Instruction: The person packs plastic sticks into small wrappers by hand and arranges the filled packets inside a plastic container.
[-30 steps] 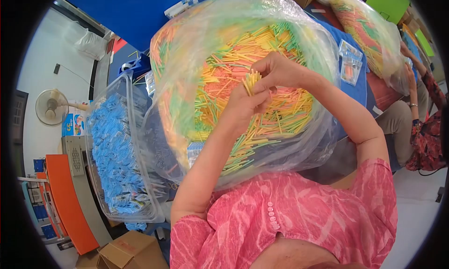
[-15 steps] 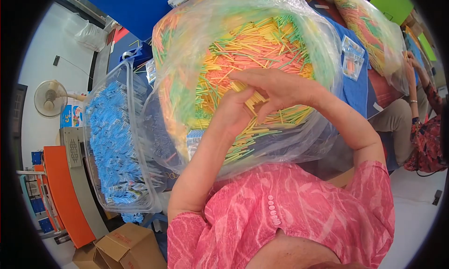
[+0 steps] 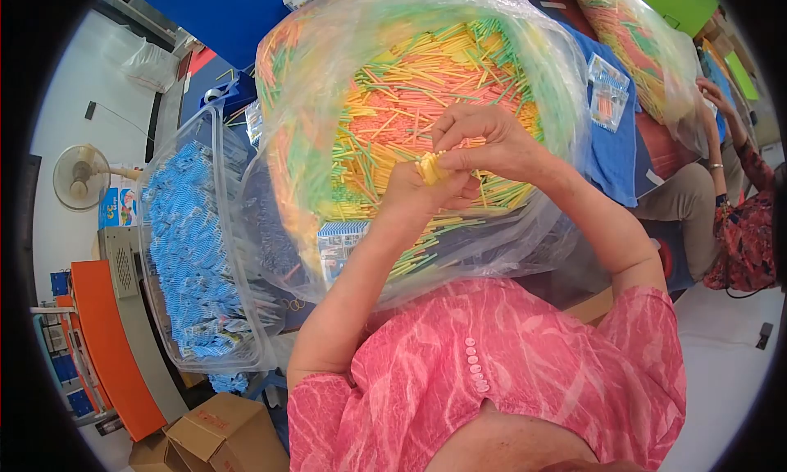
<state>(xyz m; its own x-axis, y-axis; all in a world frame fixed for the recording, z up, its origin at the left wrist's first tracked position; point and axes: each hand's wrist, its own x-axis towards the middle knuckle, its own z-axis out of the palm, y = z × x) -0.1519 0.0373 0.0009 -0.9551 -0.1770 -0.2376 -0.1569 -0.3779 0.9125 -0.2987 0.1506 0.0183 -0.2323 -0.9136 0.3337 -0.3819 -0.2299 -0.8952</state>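
My left hand (image 3: 414, 191) is closed around a small bundle of thin yellow sticks (image 3: 429, 169), whose ends point up toward me. My right hand (image 3: 496, 148) has its thumb and curled fingers pinched at the right side of that bundle. Both hands are above a large clear plastic bag (image 3: 561, 103) opened wide. Inside it lies a heap of thin yellow, pink and green sticks (image 3: 434, 86); whether they are straws or solid, I cannot tell. Under the bag's near left side, a blue-and-white striped packet (image 3: 340, 246) shows.
A clear plastic bin (image 3: 238, 291) full of blue-striped packets (image 3: 187, 250) stands at left. More packets (image 3: 608, 95) lie on blue cloth at right. Another bag of sticks (image 3: 627, 50) is beside a co-worker's hands (image 3: 715, 99). Cardboard boxes (image 3: 225, 435) sit on the floor.
My right hand has come from spread over the bundle to a pinch at its side. The yellow sticks now stand more end-on in my left hand. The view has shifted slightly.
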